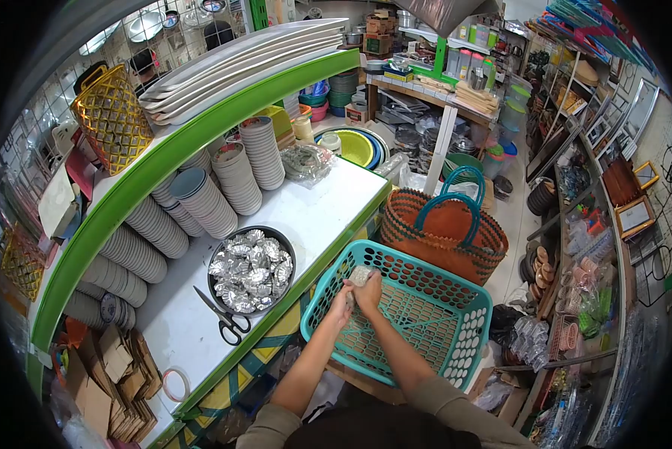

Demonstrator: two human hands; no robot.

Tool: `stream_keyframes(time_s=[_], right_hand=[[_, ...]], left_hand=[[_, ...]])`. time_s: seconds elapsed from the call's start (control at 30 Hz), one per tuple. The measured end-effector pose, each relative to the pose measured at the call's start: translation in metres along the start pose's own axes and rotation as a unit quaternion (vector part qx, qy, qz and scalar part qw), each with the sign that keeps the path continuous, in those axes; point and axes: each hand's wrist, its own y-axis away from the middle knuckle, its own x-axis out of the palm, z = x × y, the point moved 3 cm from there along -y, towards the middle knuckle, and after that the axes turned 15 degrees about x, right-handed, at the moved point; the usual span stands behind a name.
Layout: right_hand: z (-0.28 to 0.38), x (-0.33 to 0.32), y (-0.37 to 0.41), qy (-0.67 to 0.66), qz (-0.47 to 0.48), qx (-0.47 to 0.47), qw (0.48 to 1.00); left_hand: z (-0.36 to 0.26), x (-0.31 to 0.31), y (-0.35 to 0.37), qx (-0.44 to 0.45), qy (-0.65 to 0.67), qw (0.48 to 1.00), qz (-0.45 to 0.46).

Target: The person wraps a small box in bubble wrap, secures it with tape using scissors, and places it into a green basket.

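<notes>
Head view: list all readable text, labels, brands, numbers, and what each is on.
None legible.
Brown cardboard boxes on the far shelf: print too blurred.
Gold-framed pictures at right: too small.
Small silver foil piece held by left hand and right hand over the teal plastic basket: no print visible.

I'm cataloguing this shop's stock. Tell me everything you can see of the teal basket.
The teal basket looks like moulded plastic: rectangular, round-cornered, walls and floor a lattice of holes under a solid rim. It sits mouth up, slightly tilted, beside the white counter and before an orange woven bag. Nothing shows inside. The left hand and right hand pinch a small silvery piece above its counter-side edge; contact with the rim is unclear.
</notes>
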Motion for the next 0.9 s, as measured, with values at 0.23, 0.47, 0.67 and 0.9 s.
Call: stream_keyframes(time_s=[0.23, 0.47, 0.67, 0.9], right_hand=[[-0.022, 0.012, -0.012, -0.019, -0.006, -0.069, 0.997], [-0.016, -0.005, -0.027, 0.003, 0.12, 0.021, 0.993], [0.014, -0.028, -0.026, 0.076, 0.194, 0.006, 0.978], [0.091, -0.074, 0.05, -0.103, 0.204, -0.125, 0.966]], left_hand=[[-0.001, -0.008, -0.002, 0.011, 0.017, 1.0, 0.015], [-0.013, -0.004, 0.012, -0.016, 0.045, 0.998, -0.044], [-0.052, 0.013, 0.055, 0.048, 0.063, 0.997, 0.02], [-0.115, 0.001, 0.13, 0.194, -0.006, 0.98, 0.046]])
